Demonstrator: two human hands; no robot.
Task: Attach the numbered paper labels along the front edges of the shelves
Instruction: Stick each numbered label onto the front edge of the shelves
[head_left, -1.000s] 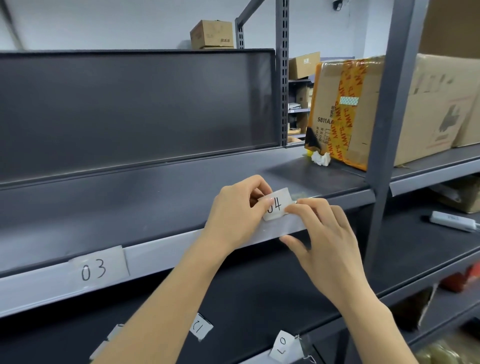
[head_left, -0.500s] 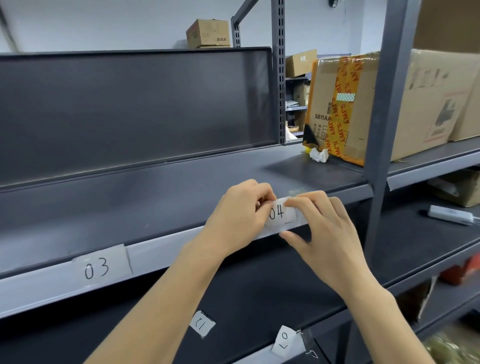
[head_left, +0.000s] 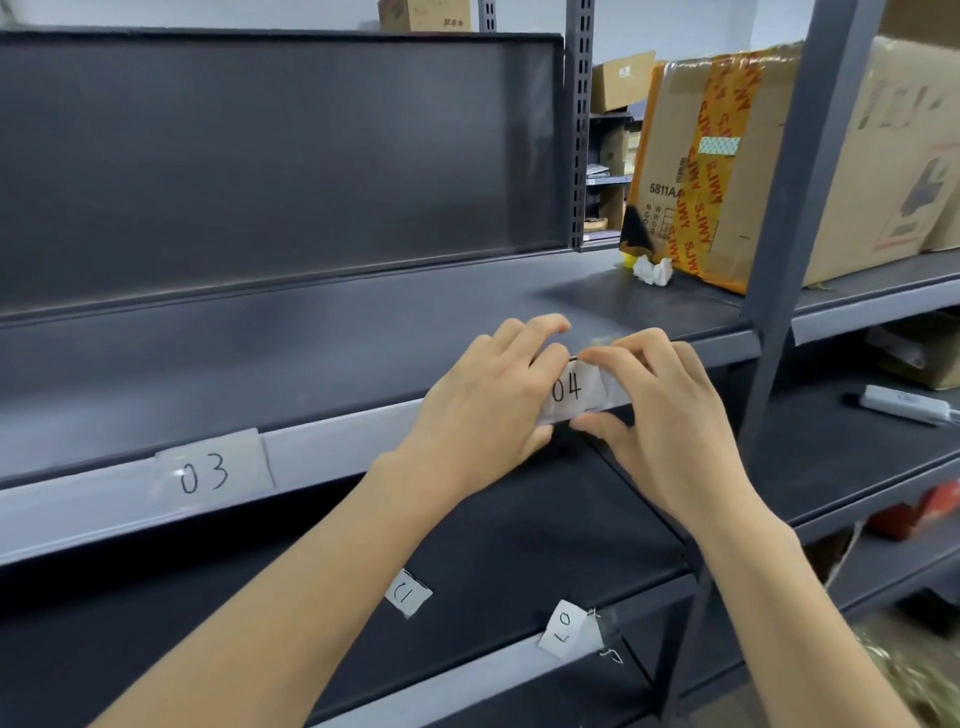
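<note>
A white paper label marked 04 (head_left: 571, 389) lies flat against the pale front edge (head_left: 337, 447) of the middle shelf. My left hand (head_left: 488, 400) holds its left end, fingers over the top of the edge and thumb against the label. My right hand (head_left: 660, 415) pinches its right end, index finger along the top and thumb underneath. Further left on the same edge sits a label marked 03 (head_left: 213, 470) under clear tape. Two loose labels (head_left: 408, 597) (head_left: 563, 626) lie on the shelf below, the second by that shelf's front edge.
A grey upright post (head_left: 795, 208) stands just right of my hands. Behind it a taped cardboard box (head_left: 727, 156) sits on the shelf, with crumpled white paper (head_left: 652, 270) at its corner. A white device (head_left: 904, 405) lies on the right lower shelf.
The 04 label has gone from tilted above the edge to lying flat against it. Both hands have lowered slightly with it, and the fingers now sit along its top.
</note>
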